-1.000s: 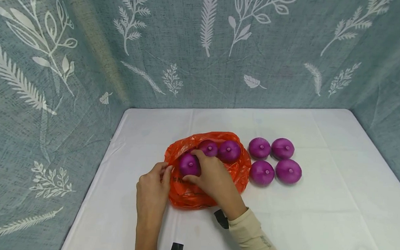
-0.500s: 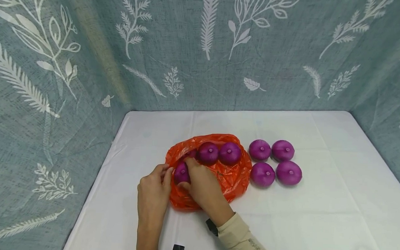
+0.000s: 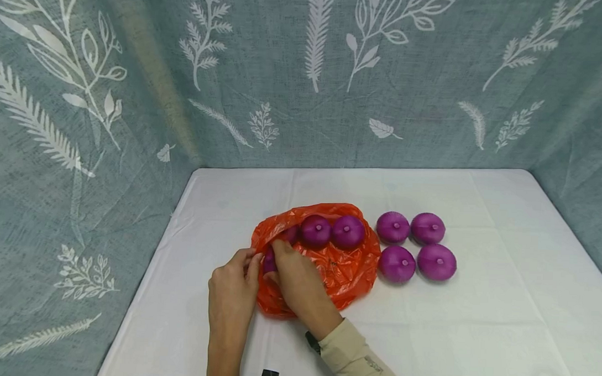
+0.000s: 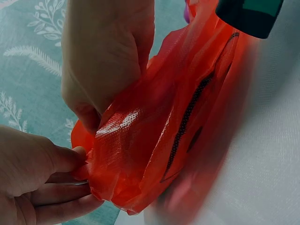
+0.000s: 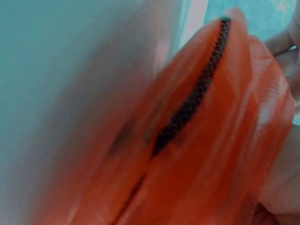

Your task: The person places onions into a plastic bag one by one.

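An orange-red plastic bag (image 3: 345, 270) lies with its mouth wide on the white-covered table. My left hand (image 3: 234, 282) pinches its left rim between thumb and fingers; the left wrist view shows the same grip on the thin film. My right hand (image 3: 298, 276) reaches inside at the left, curled round a round purple ball (image 3: 269, 261) mostly hidden by fingers and film. Also in the bag, along its far side, sit two purple balls with pale nubs, one (image 3: 315, 230) beside another (image 3: 348, 231), and a partly covered third (image 3: 291, 234).
Several matching purple balls stand grouped on the table just right of the bag, one of them a near-right ball (image 3: 436, 262). Leaf-patterned blue-green cloth (image 3: 293, 127) hangs behind and beside the table (image 3: 481, 305).
My right hand has moved left and deeper into the bag with the purple ball, which is now largely hidden. Another ball behind it has come partly into sight. The left hand stays at the rim.
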The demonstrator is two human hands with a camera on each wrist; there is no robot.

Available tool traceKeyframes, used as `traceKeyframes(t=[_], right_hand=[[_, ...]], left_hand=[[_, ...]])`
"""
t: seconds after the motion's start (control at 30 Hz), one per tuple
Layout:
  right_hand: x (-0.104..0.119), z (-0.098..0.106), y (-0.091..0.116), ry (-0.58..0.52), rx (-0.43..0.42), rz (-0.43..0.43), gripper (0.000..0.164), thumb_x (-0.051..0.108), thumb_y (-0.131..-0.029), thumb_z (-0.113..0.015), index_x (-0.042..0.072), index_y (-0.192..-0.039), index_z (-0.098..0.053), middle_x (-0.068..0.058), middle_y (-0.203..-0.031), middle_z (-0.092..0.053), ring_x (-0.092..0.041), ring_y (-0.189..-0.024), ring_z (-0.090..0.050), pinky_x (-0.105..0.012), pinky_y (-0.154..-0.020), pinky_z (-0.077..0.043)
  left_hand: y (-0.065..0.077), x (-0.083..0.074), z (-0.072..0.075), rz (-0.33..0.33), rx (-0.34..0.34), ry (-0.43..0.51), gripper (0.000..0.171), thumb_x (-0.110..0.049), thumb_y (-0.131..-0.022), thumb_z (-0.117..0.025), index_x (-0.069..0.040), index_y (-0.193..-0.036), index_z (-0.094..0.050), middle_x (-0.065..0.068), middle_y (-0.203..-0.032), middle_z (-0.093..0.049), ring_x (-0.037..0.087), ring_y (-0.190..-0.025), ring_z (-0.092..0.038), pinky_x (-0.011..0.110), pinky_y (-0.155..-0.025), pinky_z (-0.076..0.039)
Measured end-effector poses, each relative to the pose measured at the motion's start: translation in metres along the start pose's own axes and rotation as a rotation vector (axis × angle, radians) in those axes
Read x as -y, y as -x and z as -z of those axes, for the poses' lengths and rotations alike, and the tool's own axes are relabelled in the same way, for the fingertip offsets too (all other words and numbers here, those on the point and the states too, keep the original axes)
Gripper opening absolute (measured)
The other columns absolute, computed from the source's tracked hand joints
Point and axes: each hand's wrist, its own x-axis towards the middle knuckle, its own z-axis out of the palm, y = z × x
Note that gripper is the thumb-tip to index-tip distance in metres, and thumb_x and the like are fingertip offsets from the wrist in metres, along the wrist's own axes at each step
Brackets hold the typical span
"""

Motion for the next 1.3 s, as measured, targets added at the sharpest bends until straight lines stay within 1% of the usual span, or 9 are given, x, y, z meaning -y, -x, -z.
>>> traceKeyframes(t=[0.3, 0.43, 0.57, 0.67, 0.8, 0.87, 1.0, 1.13, 1.3], right_hand=[[-0.003, 0.005, 0.003, -0.011, 0.011, -0.002, 0.055, 0.026, -0.090, -0.086, 0.006, -0.132, -0.058, -0.011, -0.113, -0.072, -0.025, -0.086, -0.077, -0.035, -0.072, -0.066], [-0.008, 0.016, 0.006, -0.063, 0.036, -0.029, 0.061, 0.027, -0.090, -0.085, 0.007, -0.140, -0.056, -0.012, -0.118, -0.074, -0.026, -0.095, -0.078, -0.037, -0.080, -0.066], [-0.017, 0.032, 0.011, -0.122, 0.024, -0.042, 0.057, 0.022, -0.093, -0.083, 0.006, -0.141, -0.058, -0.012, -0.118, -0.076, -0.026, -0.100, -0.078, -0.038, -0.085, -0.065], [-0.025, 0.045, 0.012, -0.160, -0.001, -0.049, 0.055, 0.018, -0.094, -0.082, 0.004, -0.142, -0.059, -0.014, -0.113, -0.077, -0.026, -0.092, -0.079, -0.037, -0.081, -0.066], [-0.036, 0.063, 0.014, -0.187, -0.024, -0.104, 0.055, 0.021, -0.096, -0.082, 0.006, -0.144, -0.060, -0.010, -0.092, -0.076, -0.018, -0.073, -0.073, -0.032, -0.073, -0.065], [-0.042, 0.073, 0.017, -0.206, -0.038, -0.145, 0.055, 0.023, -0.097, -0.081, 0.009, -0.146, -0.060, -0.007, -0.080, -0.071, -0.016, -0.065, -0.067, -0.031, -0.067, -0.063], [-0.057, 0.093, 0.023, -0.223, -0.101, -0.195, 0.054, 0.027, -0.099, -0.078, 0.011, -0.147, -0.060, -0.004, -0.068, -0.060, -0.014, -0.057, -0.056, -0.030, -0.057, -0.054], [-0.074, 0.114, 0.029, -0.222, -0.163, -0.231, 0.056, 0.030, -0.100, -0.076, 0.013, -0.151, -0.057, -0.001, -0.062, -0.048, -0.014, -0.049, -0.045, -0.029, -0.046, -0.043], [-0.096, 0.133, 0.037, -0.194, -0.207, -0.262, 0.061, 0.032, -0.100, -0.076, 0.017, -0.155, -0.053, -0.002, -0.065, -0.042, -0.014, -0.047, -0.035, -0.029, -0.048, -0.040]], left_hand=[[0.000, -0.001, -0.002, -0.012, -0.005, -0.002, 0.024, -0.016, -0.100, -0.076, 0.002, -0.117, -0.077, 0.019, -0.099, -0.080, 0.036, -0.086, -0.079, 0.050, -0.078, -0.065], [-0.001, -0.001, -0.003, -0.023, -0.009, -0.006, 0.024, -0.016, -0.100, -0.076, 0.002, -0.116, -0.077, 0.018, -0.098, -0.080, 0.035, -0.084, -0.078, 0.049, -0.076, -0.066], [-0.001, -0.002, -0.003, -0.029, -0.004, -0.012, 0.024, -0.016, -0.100, -0.076, 0.002, -0.116, -0.077, 0.018, -0.098, -0.080, 0.034, -0.083, -0.078, 0.048, -0.075, -0.066], [-0.002, -0.003, -0.003, -0.032, -0.001, -0.015, 0.024, -0.016, -0.100, -0.076, 0.002, -0.115, -0.077, 0.018, -0.097, -0.080, 0.033, -0.082, -0.078, 0.048, -0.075, -0.066], [-0.001, -0.004, -0.004, -0.022, 0.002, -0.021, 0.024, -0.016, -0.100, -0.076, 0.002, -0.116, -0.077, 0.019, -0.098, -0.080, 0.032, -0.082, -0.078, 0.049, -0.076, -0.066], [-0.001, -0.003, -0.005, -0.009, 0.006, -0.029, 0.025, -0.016, -0.100, -0.076, 0.002, -0.116, -0.077, 0.018, -0.098, -0.080, 0.031, -0.083, -0.078, 0.048, -0.077, -0.066], [0.000, -0.002, -0.005, 0.008, 0.010, -0.041, 0.025, -0.017, -0.100, -0.076, 0.001, -0.117, -0.077, 0.017, -0.099, -0.080, 0.031, -0.084, -0.078, 0.047, -0.077, -0.066], [0.000, -0.003, -0.004, -0.002, 0.007, -0.032, 0.024, -0.016, -0.100, -0.076, 0.002, -0.117, -0.077, 0.018, -0.098, -0.080, 0.032, -0.083, -0.078, 0.048, -0.076, -0.066], [-0.001, -0.005, -0.004, -0.010, 0.004, -0.032, 0.024, -0.016, -0.100, -0.076, 0.002, -0.117, -0.077, 0.019, -0.097, -0.080, 0.032, -0.081, -0.077, 0.048, -0.074, -0.066]])
